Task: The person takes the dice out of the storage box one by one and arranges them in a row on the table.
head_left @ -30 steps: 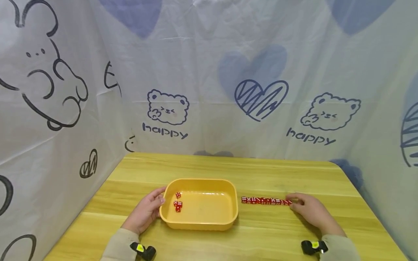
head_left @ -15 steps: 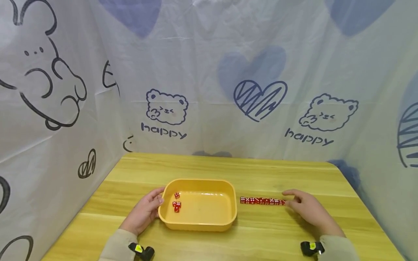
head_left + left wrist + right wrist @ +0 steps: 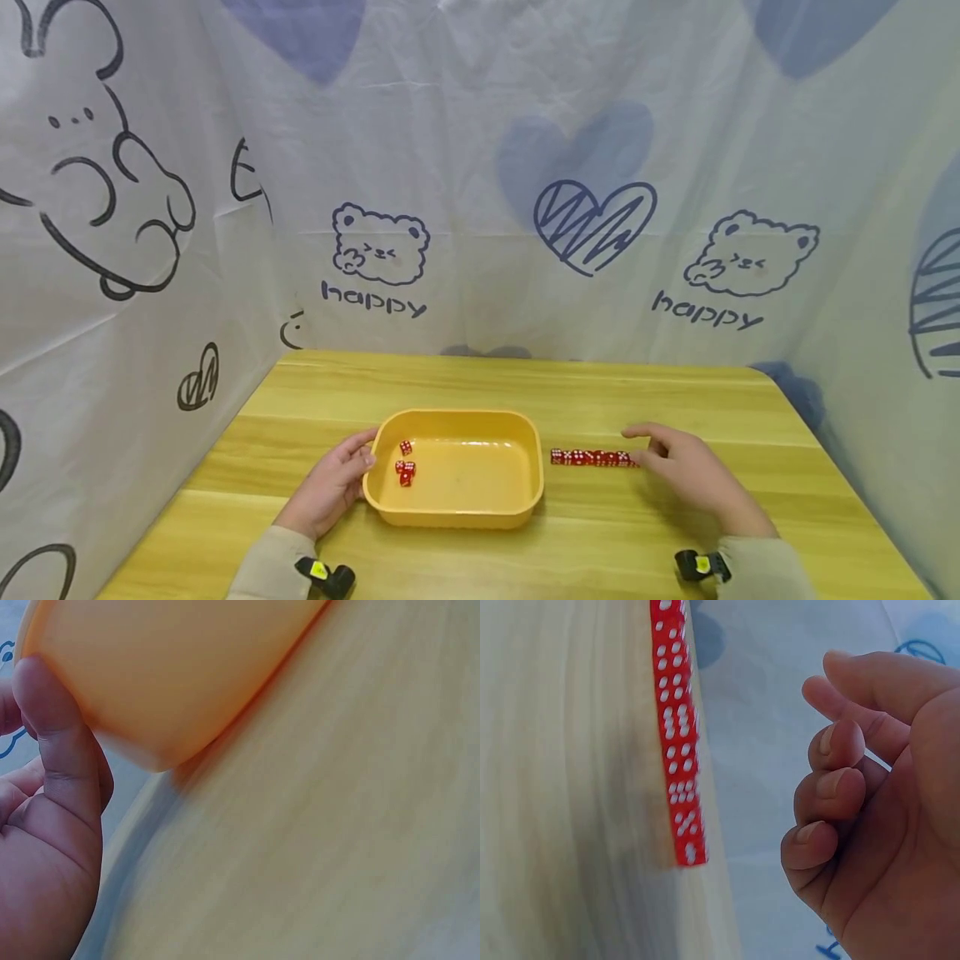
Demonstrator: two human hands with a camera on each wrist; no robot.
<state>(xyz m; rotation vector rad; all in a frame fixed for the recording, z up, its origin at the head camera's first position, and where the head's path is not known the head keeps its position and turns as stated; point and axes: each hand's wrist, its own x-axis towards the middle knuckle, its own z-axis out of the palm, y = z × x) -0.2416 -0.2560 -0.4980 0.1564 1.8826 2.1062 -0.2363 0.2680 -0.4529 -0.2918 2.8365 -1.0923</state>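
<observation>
A yellow plastic basin (image 3: 462,518) stands on the table, with several red dice (image 3: 406,475) loose inside near its left end. My left hand (image 3: 330,487) holds the basin's left side; in the left wrist view the thumb (image 3: 56,712) presses on its wall. To the basin's right lies a straight row of red dice with white pips (image 3: 592,457), also large in the right wrist view. My right hand (image 3: 693,475) hovers at the row's right end and partly hides it. Nothing shows between its extended thumb and index finger; the other fingers are curled in.
The wood-grain table (image 3: 480,571) has a white cloth wall (image 3: 480,275) with printed hearts and bears behind it, and more cloth on both sides. A black camera is strapped to each wrist.
My right hand has moved left along the dice row, from its right end, and covers more of it in the head view. The left hand and basin have stayed put.
</observation>
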